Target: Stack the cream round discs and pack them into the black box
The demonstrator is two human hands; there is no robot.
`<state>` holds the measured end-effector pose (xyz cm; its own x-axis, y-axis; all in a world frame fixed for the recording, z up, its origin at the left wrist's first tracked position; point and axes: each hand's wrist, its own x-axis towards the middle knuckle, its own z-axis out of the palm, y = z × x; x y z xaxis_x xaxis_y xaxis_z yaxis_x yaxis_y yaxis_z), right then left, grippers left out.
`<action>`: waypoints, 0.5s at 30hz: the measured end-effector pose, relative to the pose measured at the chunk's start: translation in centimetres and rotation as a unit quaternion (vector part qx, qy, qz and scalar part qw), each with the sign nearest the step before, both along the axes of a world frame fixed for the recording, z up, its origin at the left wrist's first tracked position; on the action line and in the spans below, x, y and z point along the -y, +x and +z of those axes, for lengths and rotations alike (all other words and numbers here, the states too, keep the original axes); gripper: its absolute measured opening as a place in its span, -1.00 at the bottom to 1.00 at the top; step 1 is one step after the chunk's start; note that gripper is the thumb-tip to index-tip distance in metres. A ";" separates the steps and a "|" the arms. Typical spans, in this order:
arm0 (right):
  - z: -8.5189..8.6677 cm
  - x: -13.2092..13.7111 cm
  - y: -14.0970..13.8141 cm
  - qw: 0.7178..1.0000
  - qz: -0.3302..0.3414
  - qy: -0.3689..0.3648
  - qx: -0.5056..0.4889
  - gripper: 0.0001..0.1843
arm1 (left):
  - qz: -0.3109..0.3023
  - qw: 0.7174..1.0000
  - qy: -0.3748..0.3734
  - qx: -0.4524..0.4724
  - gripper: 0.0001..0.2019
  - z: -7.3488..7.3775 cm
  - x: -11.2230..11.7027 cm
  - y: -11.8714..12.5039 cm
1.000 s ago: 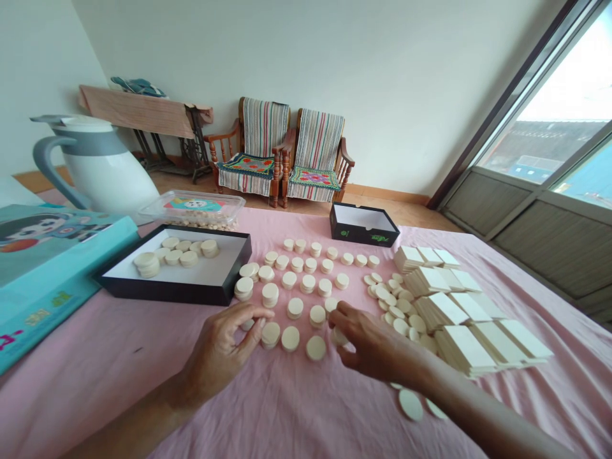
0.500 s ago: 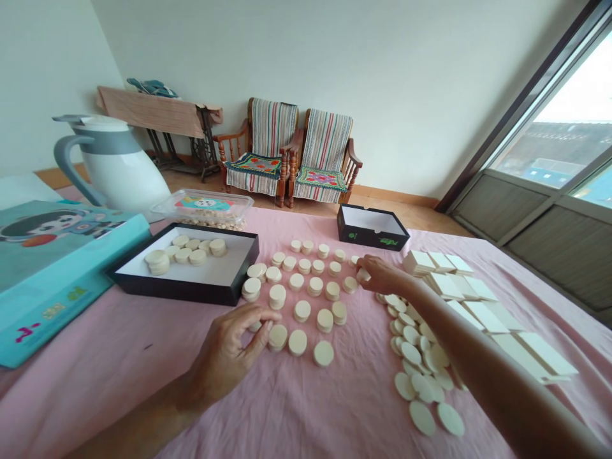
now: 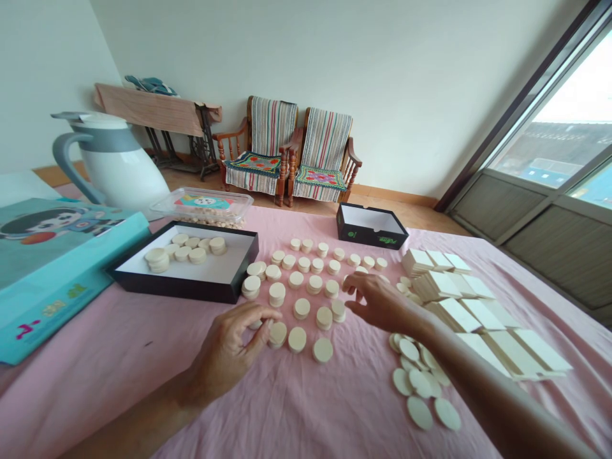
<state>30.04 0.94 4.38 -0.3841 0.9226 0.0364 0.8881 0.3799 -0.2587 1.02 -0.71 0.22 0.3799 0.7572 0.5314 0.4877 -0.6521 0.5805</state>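
Note:
My left hand (image 3: 232, 347) rests on the cloth at the near left of rows of round wooden discs, fingers loosely bent. Between its thumb and forefinger lies a partly hidden disc stack (image 3: 255, 324); another stack (image 3: 277, 335) is at its thumb tip. Over the right side of the rows is my right hand (image 3: 377, 303), thumb and forefinger apart. A disc stack (image 3: 338, 310) sits just left of its thumb, and I see nothing held. Loose discs (image 3: 419, 384) are heaped below the right forearm, which hides some of them.
A black tray (image 3: 179, 290) with more disc stacks stands left, beside a turquoise box (image 3: 71, 287), a clear plastic container (image 3: 203, 205) and a grey-white jug (image 3: 119, 166). Another black box (image 3: 373, 229) is at the far edge. Stacked rectangular wooden pieces (image 3: 478, 312) lie right.
My right hand has moved toward me and slightly left, from the far right of the rows, where it pinched discs. More discs show at the far right end. My left hand stays put.

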 end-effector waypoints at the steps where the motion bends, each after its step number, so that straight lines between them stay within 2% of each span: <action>1: -0.2 0.7 -0.6 1.000 0.000 -0.007 0.001 -0.83 | -0.002 1.000 -0.001 -0.001 -0.85 0.0 0.0 0.0; 6: -1.4 2.2 -2.1 0.999 -0.026 -0.037 0.025 -0.67 | -0.007 1.000 -0.004 0.001 -0.85 -0.1 0.0 -0.1; 10: -2.1 1.8 -2.5 0.997 -0.057 -0.037 0.034 -0.71 | -0.004 1.000 -0.006 0.000 -0.86 -0.1 0.0 -0.1; 15: -2.6 1.7 -2.8 0.997 -0.056 -0.048 0.025 -0.73 | 0.000 1.000 0.001 0.003 -0.85 -0.1 0.1 -0.1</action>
<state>27.25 -0.71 1.81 -0.2783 0.9579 -0.0706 0.9360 0.2540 -0.2436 0.91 -0.77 0.08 0.3769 0.7557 0.5357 0.4841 -0.6537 0.5816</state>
